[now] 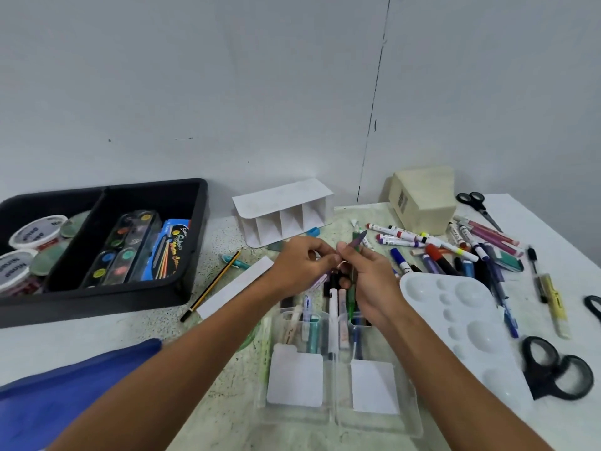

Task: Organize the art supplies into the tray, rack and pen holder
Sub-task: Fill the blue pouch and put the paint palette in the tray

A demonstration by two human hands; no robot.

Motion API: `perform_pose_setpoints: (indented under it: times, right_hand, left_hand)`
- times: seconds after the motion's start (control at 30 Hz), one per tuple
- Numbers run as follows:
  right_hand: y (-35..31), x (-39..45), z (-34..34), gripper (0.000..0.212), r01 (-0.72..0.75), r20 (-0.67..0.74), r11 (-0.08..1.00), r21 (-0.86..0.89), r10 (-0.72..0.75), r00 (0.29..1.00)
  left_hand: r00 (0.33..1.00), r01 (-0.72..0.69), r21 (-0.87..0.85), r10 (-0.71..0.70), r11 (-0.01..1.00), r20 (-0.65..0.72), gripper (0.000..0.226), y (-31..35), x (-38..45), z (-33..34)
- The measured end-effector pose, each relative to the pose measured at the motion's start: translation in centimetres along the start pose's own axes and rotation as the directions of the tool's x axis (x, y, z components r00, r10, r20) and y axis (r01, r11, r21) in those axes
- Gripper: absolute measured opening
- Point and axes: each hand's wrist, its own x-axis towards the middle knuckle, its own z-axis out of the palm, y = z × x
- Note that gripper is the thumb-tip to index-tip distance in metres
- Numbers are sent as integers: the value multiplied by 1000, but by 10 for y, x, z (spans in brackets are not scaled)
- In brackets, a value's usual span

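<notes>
Both hands meet above the clear plastic pen holder (338,415), which has several pens standing in it. My right hand (367,281) grips a green and purple pen (357,239) that points up and away. My left hand (302,263) pinches a thin light purple pen (320,281) beside it. The black tray (198,236) at the left holds paint tubs, watercolour sets and a crayon box. The white rack (283,213) stands at the back centre with nothing in its slots. A heap of markers (432,245) lies to the right.
A white paint palette (465,330) lies right of the holder. Black scissors (553,369) lie near the right front, another pair of scissors (478,206) at the back right by a cream box (422,203). A pencil (211,284) and blue folder (65,395) lie at the left.
</notes>
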Motion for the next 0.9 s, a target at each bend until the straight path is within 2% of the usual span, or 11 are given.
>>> perform_pose_setpoints:
  times: [0.13, 0.2, 0.23, 0.33, 0.4, 0.47, 0.57, 0.67, 0.73, 0.8, 0.9]
  right_hand:
    - [-11, 13, -10, 10, 0, -24, 998, 58, 1, 1000]
    - [-18, 18, -17, 9, -27, 1, 991, 128, 27, 1000]
    - [-20, 20, -20, 10, -43, 13, 986, 164, 41, 999]
    - [-21, 25, -27, 11, -80, 31, 976, 204, 75, 997]
    - [-22, 30, -33, 7, -95, 51, 974, 204, 86, 995]
    - [-23, 35, -39, 4, -122, 78, 973, 194, 109, 991]
    - [-24, 41, -48, 6, -163, 129, 970, 182, 141, 982]
    - [-22, 48, -51, 4, -169, 134, 970, 173, 147, 980]
    - [-22, 53, -48, 7, -168, 124, 965, 203, 145, 982]
    - [-22, 58, -43, 10, -151, 120, 968, 202, 128, 984]
    - [-19, 63, -30, 13, -70, 125, 991, 112, 56, 991]
  left_hand:
    - [993, 22, 30, -19, 999, -116, 7, -18, 6, -7]
    - [989, 34, 183, -7, 982, -147, 3, -32, 11, -11]
    - [990, 37, 297, 5, 954, -139, 10, -39, 16, -12]
    - [1000, -20, 585, 23, 811, 3, 35, -54, 33, -6]
    - [994, -96, 691, 38, 717, 99, 38, -57, 44, 0]
    - [985, -169, 729, 81, 663, 154, 30, -59, 52, 4]
    - [974, -227, 721, 139, 654, 180, 21, -64, 57, 4]
    - [932, -331, 741, 325, 584, 160, 9, -70, 58, 1]
    - [892, -367, 740, 440, 564, 108, 11, -65, 61, -3]
    - [873, -356, 692, 488, 627, 7, 12, -49, 66, -10]
    - [887, -260, 484, 404, 836, -222, 19, -16, 72, -22]
